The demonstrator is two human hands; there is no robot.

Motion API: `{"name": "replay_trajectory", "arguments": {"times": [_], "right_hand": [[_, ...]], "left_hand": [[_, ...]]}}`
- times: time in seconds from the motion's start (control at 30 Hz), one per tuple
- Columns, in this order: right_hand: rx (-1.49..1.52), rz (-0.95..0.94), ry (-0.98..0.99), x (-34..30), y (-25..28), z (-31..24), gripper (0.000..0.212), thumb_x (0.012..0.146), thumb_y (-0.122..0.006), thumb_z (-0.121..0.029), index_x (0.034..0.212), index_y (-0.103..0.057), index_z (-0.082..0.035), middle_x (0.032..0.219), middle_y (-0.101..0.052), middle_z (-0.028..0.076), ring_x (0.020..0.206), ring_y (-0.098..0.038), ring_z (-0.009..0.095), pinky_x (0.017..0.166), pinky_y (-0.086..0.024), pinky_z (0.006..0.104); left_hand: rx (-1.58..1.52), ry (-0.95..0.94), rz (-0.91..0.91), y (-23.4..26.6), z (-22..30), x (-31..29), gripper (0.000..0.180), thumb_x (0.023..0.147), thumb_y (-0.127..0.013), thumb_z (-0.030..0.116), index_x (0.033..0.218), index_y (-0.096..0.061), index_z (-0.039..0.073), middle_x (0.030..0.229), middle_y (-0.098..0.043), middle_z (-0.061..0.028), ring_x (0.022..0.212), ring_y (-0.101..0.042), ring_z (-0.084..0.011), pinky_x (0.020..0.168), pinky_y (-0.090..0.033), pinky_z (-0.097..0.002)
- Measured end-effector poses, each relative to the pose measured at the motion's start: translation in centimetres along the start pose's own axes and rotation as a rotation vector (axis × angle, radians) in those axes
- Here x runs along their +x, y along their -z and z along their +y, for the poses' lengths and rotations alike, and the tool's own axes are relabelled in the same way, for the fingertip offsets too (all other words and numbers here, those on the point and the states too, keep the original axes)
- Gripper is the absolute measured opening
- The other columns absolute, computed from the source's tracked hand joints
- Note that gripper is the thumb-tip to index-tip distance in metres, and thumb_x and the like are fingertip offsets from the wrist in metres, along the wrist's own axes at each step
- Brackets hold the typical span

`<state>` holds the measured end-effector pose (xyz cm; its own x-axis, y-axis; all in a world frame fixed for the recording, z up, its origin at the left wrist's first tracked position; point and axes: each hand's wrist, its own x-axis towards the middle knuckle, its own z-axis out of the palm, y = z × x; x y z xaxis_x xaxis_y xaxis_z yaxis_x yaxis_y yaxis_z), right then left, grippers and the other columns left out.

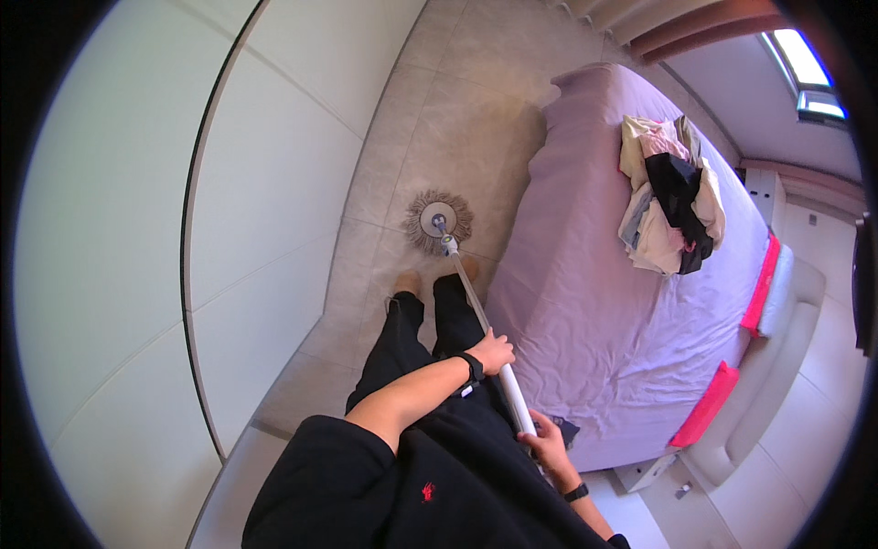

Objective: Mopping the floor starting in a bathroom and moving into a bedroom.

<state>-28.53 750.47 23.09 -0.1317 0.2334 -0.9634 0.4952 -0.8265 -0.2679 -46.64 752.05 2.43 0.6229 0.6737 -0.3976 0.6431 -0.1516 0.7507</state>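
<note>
A round mop with a pale disc and a grey-brown string fringe [424,236] rests flat on the tiled floor just beyond my feet. Its long white handle [515,395] slants from the disc back toward my body. My left hand [492,351], below a dark wristband, is closed around the middle of this handle. Lower down in the picture, my right hand [548,446] grips the handle near its upper end, close to the bed's side. Part of the handle's top is hidden by that hand and my black shirt.
Tall white panels [274,165] line the left side. On the right stands a bed with a lilac sheet [585,339], bearing a heap of clothes [672,197] and red-edged pillows [704,407]. Tiled floor [457,119] runs between them toward curtains [631,18]. A bedside cabinet [766,194] adjoins the headboard.
</note>
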Motion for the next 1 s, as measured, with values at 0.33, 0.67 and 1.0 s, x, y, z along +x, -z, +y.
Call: {"name": "replay_trajectory", "arguments": {"times": [0.33, 0.67, 1.0], "right_hand": [[0.383, 0.098, 0.284, 10.6, 3.3, -8.6, 0.053, 0.082, -0.059, -0.003, 0.131, -0.038, 0.001, 0.088, -0.06, 0.009, 0.072, -0.059, 0.013, 0.063, -0.047, 0.0245], [0.56, 0.114, 0.559, 26.5, 1.4, -34.2, 0.051, 0.082, -0.052, -0.007, 0.131, -0.039, 0.002, 0.1, -0.058, 0.007, 0.083, -0.053, 0.012, 0.072, -0.044, 0.0255], [0.696, 0.16, 0.532, 29.5, 0.5, -60.1, 0.036, 0.08, -0.058, -0.015, 0.111, -0.049, 0.002, 0.09, -0.056, 0.01, 0.076, -0.055, 0.019, 0.067, -0.046, 0.0315]], "left_hand": [[0.325, 0.073, 0.334, 11.4, -7.0, 11.6, 0.012, 0.077, -0.055, 0.019, 0.087, -0.061, 0.017, 0.092, -0.053, -0.0064, 0.098, -0.052, -0.0253, 0.08, -0.041, -0.0536], [-0.865, 0.289, 0.166, 33.6, -12.7, 14.3, 0.047, 0.081, -0.048, 0.004, 0.127, -0.042, 0.002, 0.111, -0.056, -0.0175, 0.097, -0.057, -0.0249, 0.085, -0.045, -0.0345], [-0.63, 0.03, 0.709, 51.2, -17.5, 14.9, 0.078, 0.067, -0.069, 0.009, 0.133, -0.028, 0.005, 0.125, -0.043, -0.0211, 0.117, -0.044, -0.0337, 0.099, -0.034, -0.0374]]}}
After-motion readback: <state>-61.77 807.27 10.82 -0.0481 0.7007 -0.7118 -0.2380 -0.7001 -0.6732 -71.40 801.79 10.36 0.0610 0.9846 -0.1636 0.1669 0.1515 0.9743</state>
